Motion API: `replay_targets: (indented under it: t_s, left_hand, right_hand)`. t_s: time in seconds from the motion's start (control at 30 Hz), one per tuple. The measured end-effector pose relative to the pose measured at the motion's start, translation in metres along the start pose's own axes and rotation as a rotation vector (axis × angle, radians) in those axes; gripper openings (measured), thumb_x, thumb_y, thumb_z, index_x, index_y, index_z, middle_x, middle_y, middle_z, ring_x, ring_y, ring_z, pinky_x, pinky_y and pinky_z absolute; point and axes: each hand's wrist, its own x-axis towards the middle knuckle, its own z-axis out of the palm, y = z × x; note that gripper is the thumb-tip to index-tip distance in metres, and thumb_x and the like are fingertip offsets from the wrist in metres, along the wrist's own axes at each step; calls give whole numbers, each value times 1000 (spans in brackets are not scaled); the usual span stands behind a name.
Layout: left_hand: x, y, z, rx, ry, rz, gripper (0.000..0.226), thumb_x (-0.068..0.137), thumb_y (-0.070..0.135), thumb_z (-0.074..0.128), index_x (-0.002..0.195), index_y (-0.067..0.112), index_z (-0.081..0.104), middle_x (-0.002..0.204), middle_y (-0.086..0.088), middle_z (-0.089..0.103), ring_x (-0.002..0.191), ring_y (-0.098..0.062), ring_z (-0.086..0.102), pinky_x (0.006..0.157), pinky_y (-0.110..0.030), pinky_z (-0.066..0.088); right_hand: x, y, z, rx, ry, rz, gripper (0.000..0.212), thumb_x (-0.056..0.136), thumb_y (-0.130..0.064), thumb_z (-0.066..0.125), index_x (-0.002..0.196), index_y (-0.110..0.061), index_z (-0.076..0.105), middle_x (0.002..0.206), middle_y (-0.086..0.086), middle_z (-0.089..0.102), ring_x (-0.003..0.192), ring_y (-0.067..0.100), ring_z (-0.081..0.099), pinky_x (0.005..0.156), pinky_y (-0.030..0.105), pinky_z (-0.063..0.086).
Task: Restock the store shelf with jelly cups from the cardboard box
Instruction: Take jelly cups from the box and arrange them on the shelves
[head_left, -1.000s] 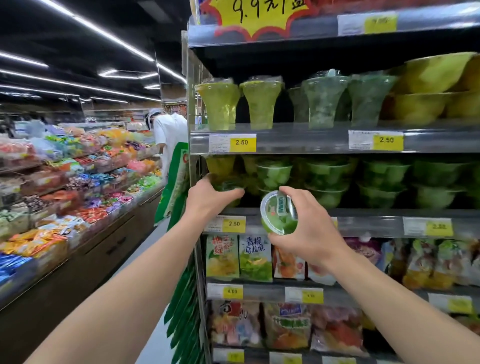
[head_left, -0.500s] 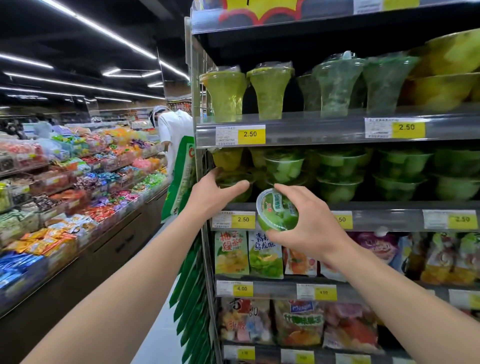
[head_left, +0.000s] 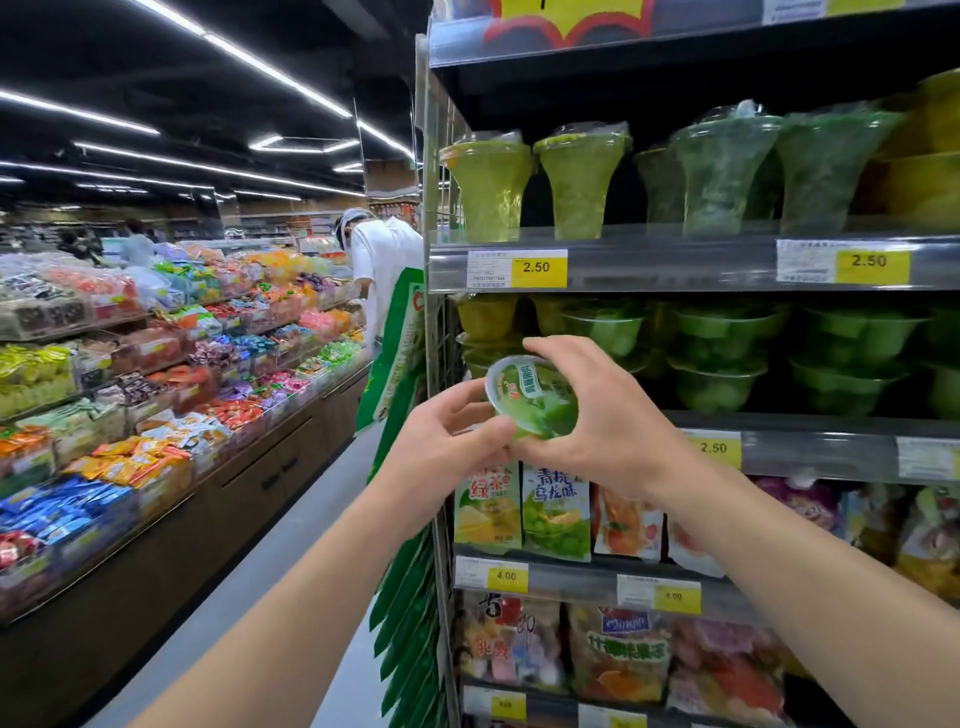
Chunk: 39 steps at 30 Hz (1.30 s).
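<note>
Far to the left, a long candy counter (head_left: 156, 405) is full of bright bags, and a person in a white shirt (head_left: 384, 265) stands at its far end. They have nothing to do with the job.

Next comes the left hand (head_left: 441, 452). Its thumb and fingers curl up to the near edge of the jelly cup (head_left: 532, 397) and pinch it from the left side. It looks like a helper hand, there so the cup does not slip.

The jelly cup is in the middle, in the air in front of the store shelf (head_left: 831, 447), just below the row of green cups (head_left: 717, 358). It is tipped on its side, so its printed lid faces us. I think it is held this way so it can be turned the right way up before it goes in.

The right hand (head_left: 618, 426) wraps round the cup from above and behind, with fingers curled over the top. This hand does most of the holding.

Further right, the green cups sit stacked in twos, so the shelf can fit more. The new cup probably goes at the left end, where a gap shows. The cardboard box is not in view.
</note>
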Motion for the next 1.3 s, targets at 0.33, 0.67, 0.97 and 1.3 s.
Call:
replay_targets:
  t_s: [0.33,0.67,0.97,1.3]
  left_hand:
    - [21,17,2,-119,215,74,33,87,7,72,119,9,65,108,-10,75,102,-29,71,86,-38,59]
    - [36,9,-30,160,357,120,38,89,16,69,126,24,64,114,6,72,101,-11,70,89,-43,59]
    - [47,6,-36,456,256,235,58,91,17,66,137,48,50,131,8,63,105,4,64,96,-31,53]
    - [52,3,-41,443,221,212,67,90,19,68,144,47,41,139,5,58,112,2,62,101,-36,52]
  right_hand:
    - [10,-3,19,-149,421,-134,46,80,-34,79,121,-14,69,120,-4,64,107,9,60,89,23,51]
    - [37,1,41,-226,520,-88,47,77,-9,81,122,-6,69,124,8,68,113,21,64,99,27,46]
    - [58,-8,48,-239,447,72,45,91,-20,69,134,-12,58,134,1,57,118,18,57,86,25,38]
    - [18,1,68,-97,468,71,61,88,-3,61,144,-15,39,145,0,41,125,14,48,98,33,50]
